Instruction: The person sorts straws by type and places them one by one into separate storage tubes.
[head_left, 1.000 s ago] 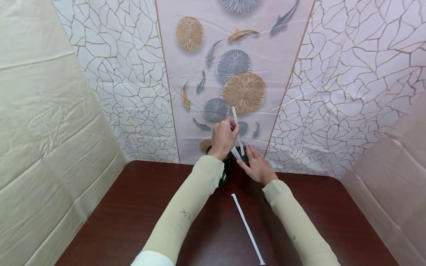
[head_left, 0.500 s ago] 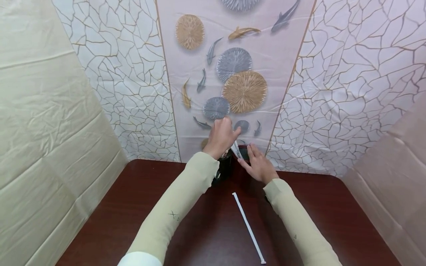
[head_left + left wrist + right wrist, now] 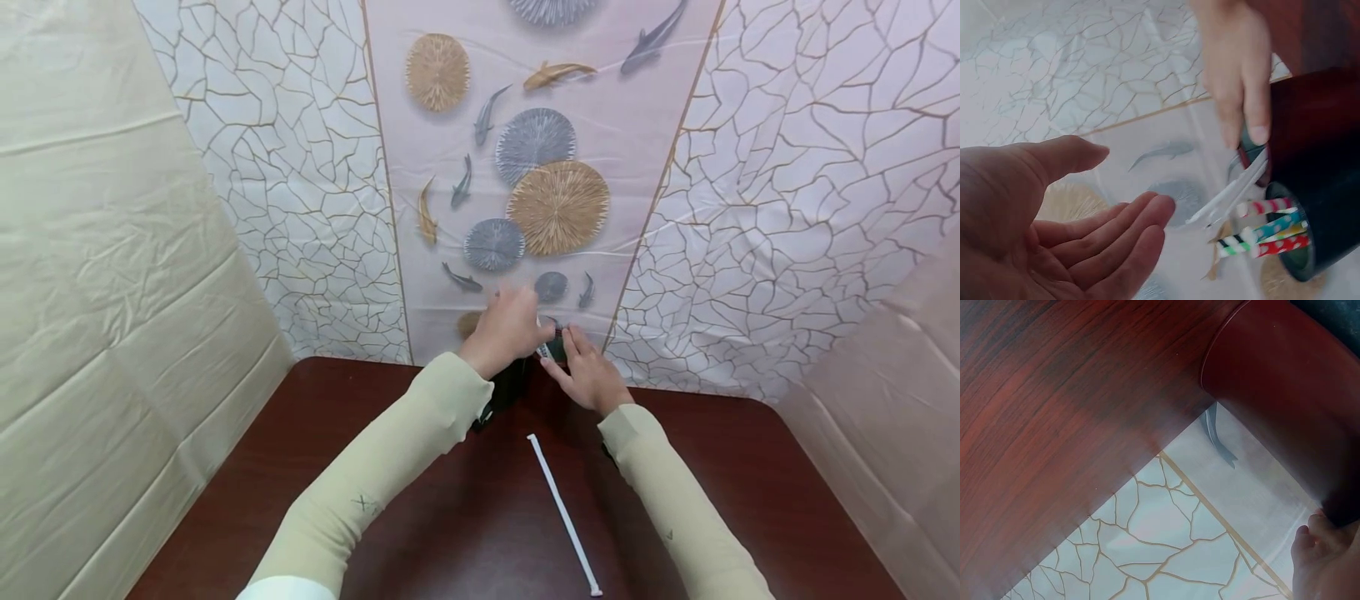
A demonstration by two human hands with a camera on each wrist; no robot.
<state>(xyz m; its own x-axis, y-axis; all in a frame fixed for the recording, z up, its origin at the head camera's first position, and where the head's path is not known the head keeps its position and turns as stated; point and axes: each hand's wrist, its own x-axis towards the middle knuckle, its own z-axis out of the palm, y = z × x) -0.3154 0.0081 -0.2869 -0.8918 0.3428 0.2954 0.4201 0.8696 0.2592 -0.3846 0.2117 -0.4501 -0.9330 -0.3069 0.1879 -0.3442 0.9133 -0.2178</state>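
My left hand (image 3: 506, 329) hovers over two cups at the table's far edge. In the left wrist view its fingers (image 3: 1138, 250) are relaxed and apart, holding nothing. White paper-wrapped straws (image 3: 1229, 197) stick out of the dark red cup (image 3: 1316, 119), just beyond those fingertips. My right hand (image 3: 591, 375) holds this cup near its rim, thumb and fingers on either side. Beside it, a black cup (image 3: 1329, 219) bears several striped and dotted paper straws (image 3: 1279, 231). The right wrist view shows the red cup's side (image 3: 1285, 387) with my right fingers at its rim.
Another long white wrapped straw (image 3: 564, 515) lies on the dark brown table (image 3: 420, 533) between my forearms. Behind the cups hangs a patterned cloth (image 3: 547, 250) with fish and round motifs. Beige fabric walls (image 3: 112, 275) flank the table.
My left hand held a white wrapped straw upright over the red cup, lowered it in among the others and let go. The right hand has stayed at the red cup.
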